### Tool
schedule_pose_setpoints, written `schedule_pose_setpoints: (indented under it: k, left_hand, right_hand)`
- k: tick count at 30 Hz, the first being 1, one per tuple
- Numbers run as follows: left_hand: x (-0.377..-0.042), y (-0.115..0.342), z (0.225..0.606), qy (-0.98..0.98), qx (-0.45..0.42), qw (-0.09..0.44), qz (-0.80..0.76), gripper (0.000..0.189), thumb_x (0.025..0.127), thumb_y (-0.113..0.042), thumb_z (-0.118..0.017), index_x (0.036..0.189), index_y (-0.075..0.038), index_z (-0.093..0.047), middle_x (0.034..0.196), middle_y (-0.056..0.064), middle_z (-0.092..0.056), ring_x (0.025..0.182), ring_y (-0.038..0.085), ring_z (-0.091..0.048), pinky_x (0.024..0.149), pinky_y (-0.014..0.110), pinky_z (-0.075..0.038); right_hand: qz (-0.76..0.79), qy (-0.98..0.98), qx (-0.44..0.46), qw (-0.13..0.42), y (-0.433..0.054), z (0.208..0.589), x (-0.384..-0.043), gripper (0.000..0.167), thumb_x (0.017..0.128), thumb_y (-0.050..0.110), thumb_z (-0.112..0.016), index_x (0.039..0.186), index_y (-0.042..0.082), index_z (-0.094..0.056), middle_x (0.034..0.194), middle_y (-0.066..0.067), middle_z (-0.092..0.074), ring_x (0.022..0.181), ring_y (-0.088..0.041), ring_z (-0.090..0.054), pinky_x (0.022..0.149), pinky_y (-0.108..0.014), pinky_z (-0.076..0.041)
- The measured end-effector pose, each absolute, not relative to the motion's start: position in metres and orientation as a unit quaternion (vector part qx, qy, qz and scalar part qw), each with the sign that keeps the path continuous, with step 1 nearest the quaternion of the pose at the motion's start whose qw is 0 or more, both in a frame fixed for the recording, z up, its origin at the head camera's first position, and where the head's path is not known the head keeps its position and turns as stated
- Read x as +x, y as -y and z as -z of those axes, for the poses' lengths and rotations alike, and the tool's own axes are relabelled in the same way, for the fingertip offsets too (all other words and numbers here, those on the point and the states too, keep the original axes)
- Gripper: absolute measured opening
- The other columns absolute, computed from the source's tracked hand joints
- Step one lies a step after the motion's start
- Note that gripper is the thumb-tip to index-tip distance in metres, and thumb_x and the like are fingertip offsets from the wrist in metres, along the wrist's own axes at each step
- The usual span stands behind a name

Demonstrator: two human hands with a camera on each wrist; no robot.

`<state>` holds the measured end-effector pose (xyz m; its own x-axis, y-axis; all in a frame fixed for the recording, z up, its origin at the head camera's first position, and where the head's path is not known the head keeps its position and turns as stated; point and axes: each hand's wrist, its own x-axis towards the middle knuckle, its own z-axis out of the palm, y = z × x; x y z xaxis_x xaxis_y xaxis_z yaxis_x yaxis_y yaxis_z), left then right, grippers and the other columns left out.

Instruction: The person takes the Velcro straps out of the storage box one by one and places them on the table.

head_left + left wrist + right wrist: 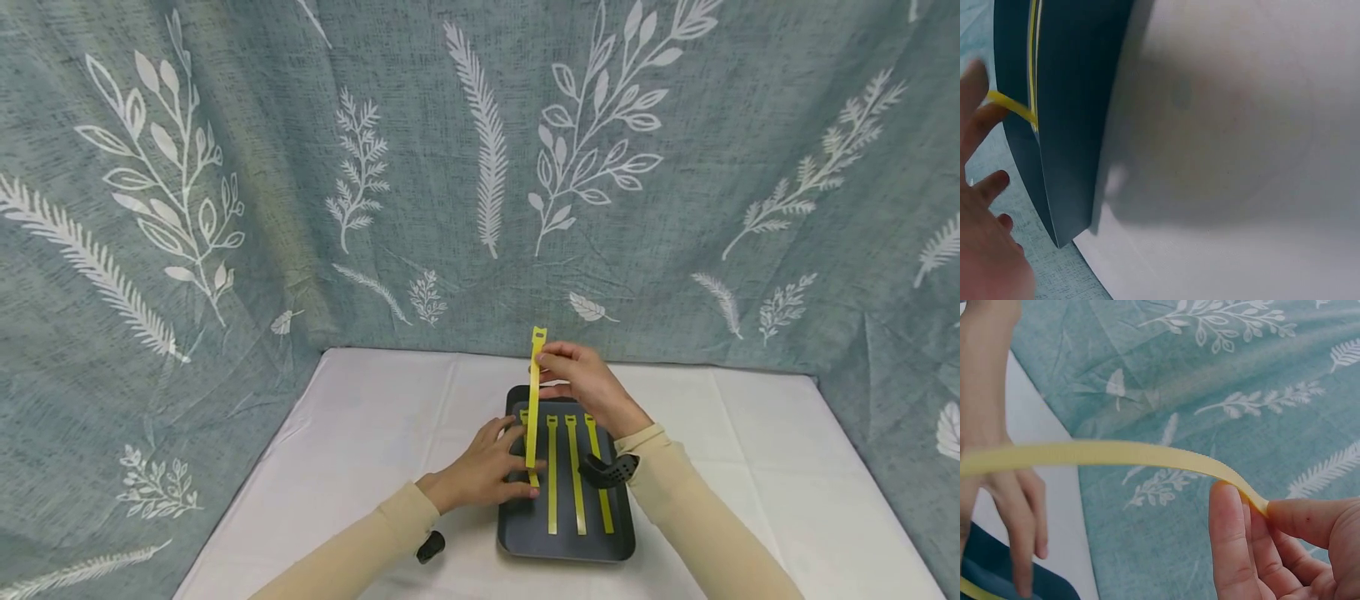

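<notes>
My right hand (592,387) pinches a yellow cable strap (534,400) between thumb and fingers, just below its slotted head. The strap hangs above the left side of a dark grey tray (517,542), bending in the right wrist view. Fingers spread, my left hand (480,471) reaches over the tray's left edge, at the strap's lower end. In the left wrist view, a yellow strip (1013,106) passes between two of its fingers; whether they grip it is unclear. Several more straps (552,475) lie lengthwise in the tray, the leftmost partly hidden by the left hand.
A white cloth (390,400) covers the table under the tray. Behind the table hangs a blue-green curtain (420,167) with white leaf prints. A black camera mount (611,471) on the right wrist hides part of the rightmost strap. Another black device (431,546) shows at the left wrist.
</notes>
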<state>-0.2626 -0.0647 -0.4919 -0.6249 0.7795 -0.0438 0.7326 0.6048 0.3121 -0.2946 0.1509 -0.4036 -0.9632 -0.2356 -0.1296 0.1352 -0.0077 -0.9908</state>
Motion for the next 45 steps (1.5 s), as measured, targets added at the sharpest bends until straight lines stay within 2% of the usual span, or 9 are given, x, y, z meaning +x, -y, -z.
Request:
schedule_pose_setpoints:
  k: [3, 8, 12, 17, 20, 26, 34, 42, 45]
  left_hand:
    - [-0.262, 0.064, 0.492, -0.892, 0.422, 0.108, -0.118, 0.064, 0.086, -0.061, -0.071, 0.140, -0.028, -0.063, 0.160, 0.014, -0.037, 0.153, 0.042, -0.019, 0.123, 0.060, -0.017]
    - [-0.261, 0.064, 0.491, -0.893, 0.420, 0.119, -0.112, 0.074, 0.078, -0.059, -0.080, 0.141, -0.025, -0.062, 0.162, 0.014, -0.033, 0.154, 0.042, -0.016, 0.124, 0.061, -0.014]
    - [-0.264, 0.068, 0.491, -0.895, 0.407, 0.128, -0.127, 0.080, 0.077, -0.060, -0.080, 0.145, -0.023, -0.057, 0.164, 0.014, -0.029, 0.154, 0.042, -0.015, 0.124, 0.061, -0.013]
    - [-0.271, 0.078, 0.488, -0.902, 0.377, 0.149, -0.147, 0.091, 0.083, -0.062, -0.075, 0.157, -0.024, -0.040, 0.167, 0.014, -0.022, 0.156, 0.043, -0.010, 0.124, 0.062, -0.011]
    - [-0.274, 0.085, 0.486, -0.907, 0.361, 0.154, -0.152, 0.096, 0.082, -0.062, -0.075, 0.160, -0.026, -0.033, 0.168, 0.015, -0.019, 0.156, 0.045, -0.008, 0.124, 0.063, -0.011]
    - [-0.278, 0.096, 0.483, -0.909, 0.353, 0.162, -0.151, 0.102, 0.077, -0.055, -0.084, 0.160, -0.022, -0.034, 0.167, 0.020, -0.021, 0.154, 0.049, -0.011, 0.122, 0.067, -0.014]
    - [-0.276, 0.097, 0.488, -0.907, 0.354, 0.184, -0.139, 0.095, 0.080, -0.055, -0.081, 0.158, -0.020, -0.038, 0.167, 0.020, -0.020, 0.154, 0.051, -0.012, 0.121, 0.067, -0.017]
    - [-0.275, 0.096, 0.491, -0.907, 0.343, 0.198, -0.144, 0.100, 0.079, -0.057, -0.081, 0.160, -0.022, -0.033, 0.169, 0.019, -0.017, 0.155, 0.050, -0.010, 0.121, 0.067, -0.016]
    - [-0.276, 0.098, 0.492, -0.906, 0.346, 0.200, -0.143, 0.101, 0.078, -0.058, -0.082, 0.160, -0.022, -0.034, 0.169, 0.018, -0.017, 0.155, 0.050, -0.009, 0.122, 0.066, -0.015]
  right_hand:
    - [0.711, -0.691, -0.037, 0.127, -0.153, 0.402, -0.295, 0.028, 0.106, 0.020, -0.055, 0.125, 0.001, -0.059, 0.104, -0.001, -0.065, 0.090, -0.014, -0.067, 0.080, -0.031, -0.061]
    - [0.709, -0.694, -0.038, 0.122, -0.158, 0.401, -0.294, 0.028, 0.106, 0.021, -0.055, 0.125, 0.001, -0.058, 0.104, 0.000, -0.065, 0.090, -0.014, -0.066, 0.082, -0.032, -0.061]
    - [0.706, -0.697, -0.033, 0.121, -0.165, 0.398, -0.294, 0.030, 0.106, 0.022, -0.055, 0.128, 0.001, -0.057, 0.106, -0.001, -0.063, 0.093, -0.015, -0.065, 0.084, -0.034, -0.061]
    - [0.703, -0.701, -0.029, 0.118, -0.177, 0.392, -0.295, 0.032, 0.106, 0.024, -0.055, 0.130, 0.002, -0.055, 0.105, -0.001, -0.063, 0.091, -0.015, -0.066, 0.083, -0.035, -0.061]
    - [0.701, -0.704, -0.023, 0.110, -0.188, 0.387, -0.297, 0.029, 0.106, 0.024, -0.055, 0.127, 0.004, -0.056, 0.103, 0.000, -0.064, 0.089, -0.015, -0.067, 0.082, -0.034, -0.061]
    - [0.698, -0.710, -0.018, 0.091, -0.214, 0.377, -0.296, 0.028, 0.106, 0.024, -0.056, 0.125, 0.004, -0.056, 0.101, 0.004, -0.064, 0.087, -0.011, -0.067, 0.081, -0.031, -0.061]
    - [0.685, -0.724, 0.003, 0.080, -0.240, 0.373, -0.292, 0.032, 0.105, 0.027, -0.057, 0.129, 0.005, -0.054, 0.102, 0.006, -0.066, 0.087, -0.008, -0.066, 0.080, -0.029, -0.060]
    - [0.667, -0.741, 0.014, 0.076, -0.262, 0.365, -0.288, 0.051, 0.105, 0.028, -0.058, 0.142, -0.003, -0.045, 0.098, 0.011, -0.065, 0.086, -0.005, -0.064, 0.078, -0.026, -0.059]
    - [0.654, -0.753, 0.020, 0.067, -0.270, 0.365, -0.287, 0.053, 0.104, 0.029, -0.058, 0.143, -0.003, -0.045, 0.100, 0.012, -0.064, 0.087, -0.005, -0.064, 0.079, -0.027, -0.060]
